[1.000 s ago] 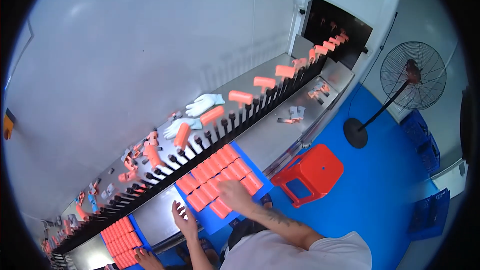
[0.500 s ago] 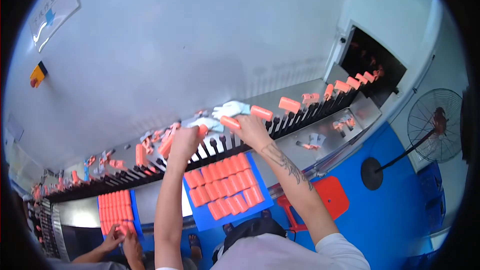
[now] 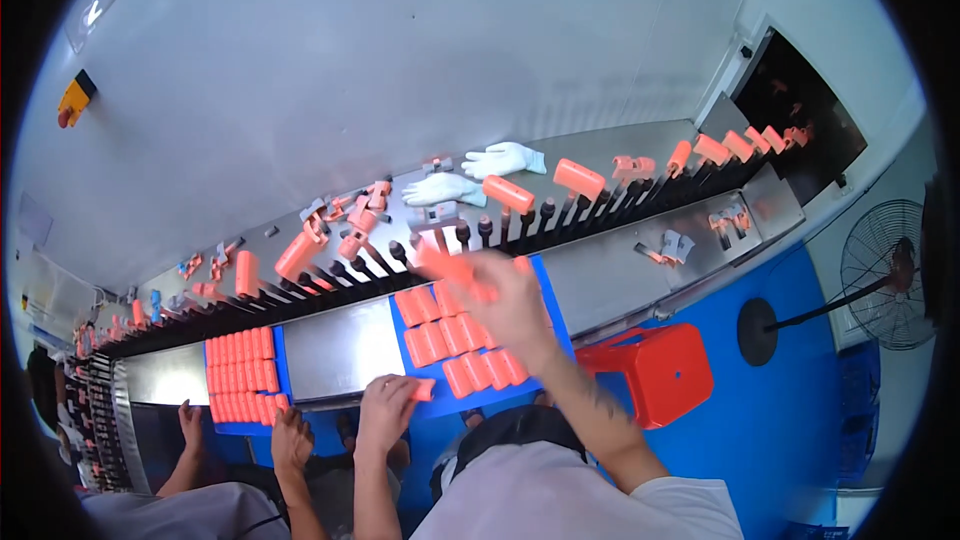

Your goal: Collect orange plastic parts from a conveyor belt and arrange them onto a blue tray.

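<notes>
My left hand (image 3: 386,414) is closed on a small orange plastic casing (image 3: 424,389) at the near left edge of a blue board (image 3: 562,315). Rows of similar orange casings (image 3: 462,334) lie on that board. Over its far part, my right hand (image 3: 508,302) grips another orange casing (image 3: 440,262); motion smears both, and the arm hides some of the rows. Just beyond stands a line of black posts (image 3: 485,230), several of them bare. Others carry orange casings, such as one casing (image 3: 508,194) right of my right hand.
White gloves (image 3: 445,190) lie behind the posts. At the left, a co-worker's hands (image 3: 292,438) are near a second blue board (image 3: 283,365) of orange casings. Loose pieces (image 3: 672,248) rest on the metal ledge. A red stool (image 3: 670,370) and a fan (image 3: 885,275) stand right.
Both hands have drawn back from the posts. The left came down to the board's near edge with a casing, the right to above its far part with another. The view has shifted.
</notes>
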`<state>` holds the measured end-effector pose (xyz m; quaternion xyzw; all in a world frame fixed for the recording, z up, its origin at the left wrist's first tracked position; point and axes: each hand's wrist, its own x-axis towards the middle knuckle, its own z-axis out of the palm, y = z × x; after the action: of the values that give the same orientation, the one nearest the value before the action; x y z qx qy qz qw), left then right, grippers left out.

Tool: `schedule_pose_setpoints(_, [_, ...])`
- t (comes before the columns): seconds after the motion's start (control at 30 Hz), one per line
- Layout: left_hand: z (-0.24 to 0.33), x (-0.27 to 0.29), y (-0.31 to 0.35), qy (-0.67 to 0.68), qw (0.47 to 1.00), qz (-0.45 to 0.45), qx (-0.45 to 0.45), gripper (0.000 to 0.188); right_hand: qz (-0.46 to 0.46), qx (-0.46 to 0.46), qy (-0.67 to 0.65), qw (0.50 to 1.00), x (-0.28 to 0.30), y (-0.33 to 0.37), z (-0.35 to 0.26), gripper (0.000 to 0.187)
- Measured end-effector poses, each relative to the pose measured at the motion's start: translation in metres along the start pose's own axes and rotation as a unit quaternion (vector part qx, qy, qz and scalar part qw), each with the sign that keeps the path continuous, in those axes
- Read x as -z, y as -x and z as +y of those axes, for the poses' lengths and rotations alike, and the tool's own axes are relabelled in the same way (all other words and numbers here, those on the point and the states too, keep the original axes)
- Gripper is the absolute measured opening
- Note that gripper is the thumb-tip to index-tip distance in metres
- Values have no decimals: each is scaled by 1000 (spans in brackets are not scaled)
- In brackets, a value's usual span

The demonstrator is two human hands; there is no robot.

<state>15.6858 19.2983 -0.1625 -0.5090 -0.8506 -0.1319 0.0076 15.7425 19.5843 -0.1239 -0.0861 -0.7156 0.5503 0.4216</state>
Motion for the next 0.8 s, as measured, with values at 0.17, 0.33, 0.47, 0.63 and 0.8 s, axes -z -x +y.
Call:
schedule_pose_setpoints(0.17, [21, -25, 23, -61, 998, 23, 18, 31, -201, -80, 150, 965, -11, 161, 9, 28])
schedule_pose_setpoints(0.33, [38, -39, 17, -29, 1000, -4, -4, 33, -209, 9, 322, 923, -13, 192, 26, 20])
schedule_pose_setpoints(0.47, [53, -54, 6, 3, 999, -21, -24, 42, -179, -1, 376, 909, -8, 196, 36, 23])
schedule_pose_setpoints(0.63, [68, -83, -7, 66, 998, 5, 16, 41, -151, -26, 381, 912, 17, 191, 36, 27])
schedule_pose_setpoints(0.8, [90, -128, -19, 159, 982, 56, 82, 31, -130, -31, 372, 919, 49, 193, 53, 28])
